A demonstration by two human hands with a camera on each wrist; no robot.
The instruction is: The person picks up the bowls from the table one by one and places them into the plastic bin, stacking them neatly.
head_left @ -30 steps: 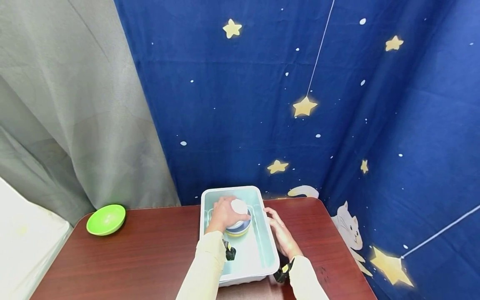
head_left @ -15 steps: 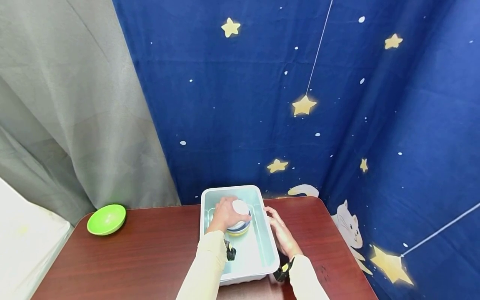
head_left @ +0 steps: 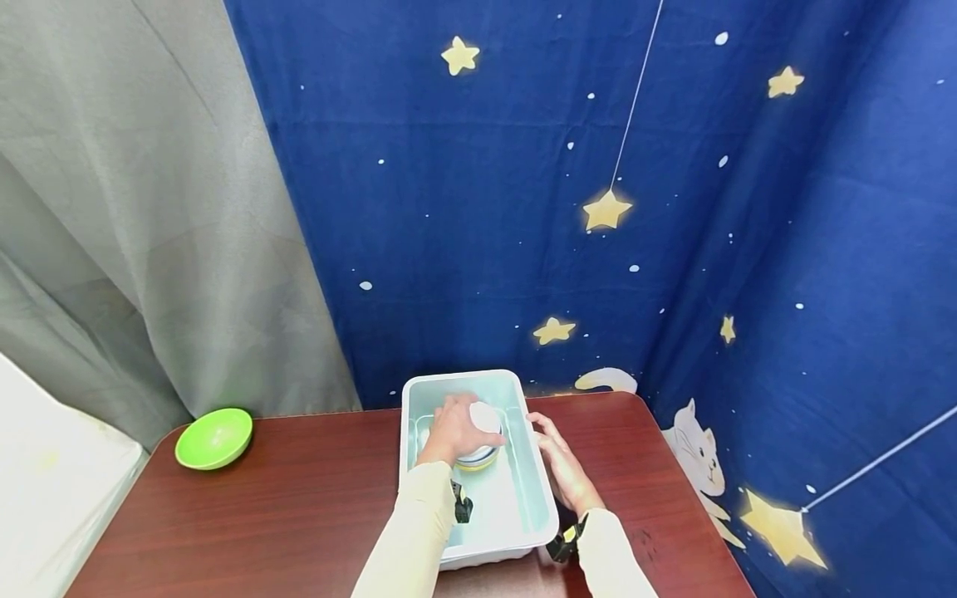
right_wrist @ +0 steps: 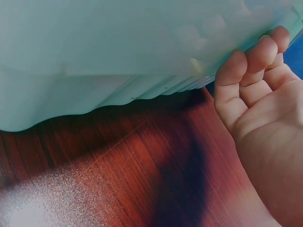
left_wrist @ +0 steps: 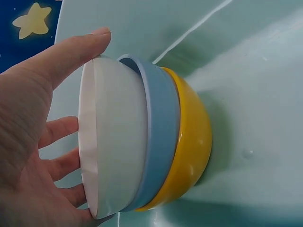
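Note:
In the head view my left hand [head_left: 453, 432] reaches into a pale blue plastic bin [head_left: 493, 511] and grips a white bowl [left_wrist: 120, 137]. Seen from the left wrist, its thumb lies over the rim on one side, the other fingers on the opposite side. The white bowl sits nested in a light blue bowl [left_wrist: 163, 127], which sits in a yellow bowl [left_wrist: 196, 135]. My right hand [head_left: 562, 469] is outside the bin's right wall, its loosely bent fingertips [right_wrist: 262, 52] against that wall near the rim; its thumb is hidden in the right wrist view.
A bright green bowl [head_left: 213, 438] stands at the far left corner of the reddish-brown wooden table [head_left: 299, 507]. Behind the table hang a grey curtain [head_left: 187, 249] and a blue star-print curtain [head_left: 478, 208]. Something white [head_left: 52, 490] borders the table on the left.
My left hand has shifted slightly to the right with the white bowl, which now covers more of the blue bowl's inside. My right hand has stayed at the bin's wall.

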